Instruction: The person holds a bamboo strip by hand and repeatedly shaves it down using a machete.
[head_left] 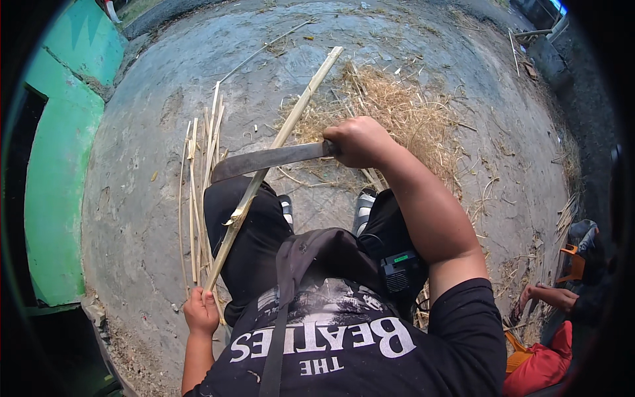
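My left hand [200,311] is closed around the lower end of a long pale bamboo strip [303,100], which slants up and to the right past my left thigh. Gripped by its dark handle, a machete [290,155] is in my right hand [360,142], with its blade pointing left. The blade lies across the strip near its middle, seemingly against it. Below the blade, a splintered piece [235,217] sticks out from the strip's side.
Several split bamboo strips [194,192] lie on the concrete [139,198] to the left. A heap of shavings [403,112] spreads ahead. A green wall [56,185] stands at left. At lower right show another person's hand [529,291] and red cloth [546,360].
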{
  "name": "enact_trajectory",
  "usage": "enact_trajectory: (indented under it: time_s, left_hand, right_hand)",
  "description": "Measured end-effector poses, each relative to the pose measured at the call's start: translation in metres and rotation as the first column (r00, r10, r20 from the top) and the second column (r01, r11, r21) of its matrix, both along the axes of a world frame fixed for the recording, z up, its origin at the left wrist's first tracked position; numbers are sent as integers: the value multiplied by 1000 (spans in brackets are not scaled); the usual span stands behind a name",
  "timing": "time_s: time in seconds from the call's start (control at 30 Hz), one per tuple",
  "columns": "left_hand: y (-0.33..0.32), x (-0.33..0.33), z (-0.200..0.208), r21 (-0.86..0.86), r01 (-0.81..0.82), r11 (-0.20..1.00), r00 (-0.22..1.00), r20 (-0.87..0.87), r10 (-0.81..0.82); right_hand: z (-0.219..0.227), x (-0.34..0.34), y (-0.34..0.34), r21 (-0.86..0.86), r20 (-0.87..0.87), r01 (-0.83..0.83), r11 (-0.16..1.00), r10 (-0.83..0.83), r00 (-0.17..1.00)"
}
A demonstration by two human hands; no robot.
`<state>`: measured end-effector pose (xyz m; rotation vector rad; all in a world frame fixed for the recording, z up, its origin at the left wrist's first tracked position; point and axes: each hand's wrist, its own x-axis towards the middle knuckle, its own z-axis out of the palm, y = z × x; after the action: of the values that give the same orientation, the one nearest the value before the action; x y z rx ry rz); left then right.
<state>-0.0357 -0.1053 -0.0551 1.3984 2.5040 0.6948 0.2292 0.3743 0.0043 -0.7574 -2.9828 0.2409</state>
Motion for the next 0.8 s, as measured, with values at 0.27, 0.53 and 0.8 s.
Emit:
enact_trajectory:
  time_s: [0.27,0.53,0.8]
  left_hand:
    - [4,-17,4,-27,32,999,995,-91,-35]
    - [2,-29,-8,-40,51,998,996,-69,-53]
    - [7,-30,-6,-14,64,998,997,-37,-64]
  right_hand:
    - [-9,26,30,-409,-75,342,846,-405,911]
    - [-15,33,38,-562,-2,283,777,-344,939]
    - [-9,12,9,-157,-74,-6,988,-6,997]
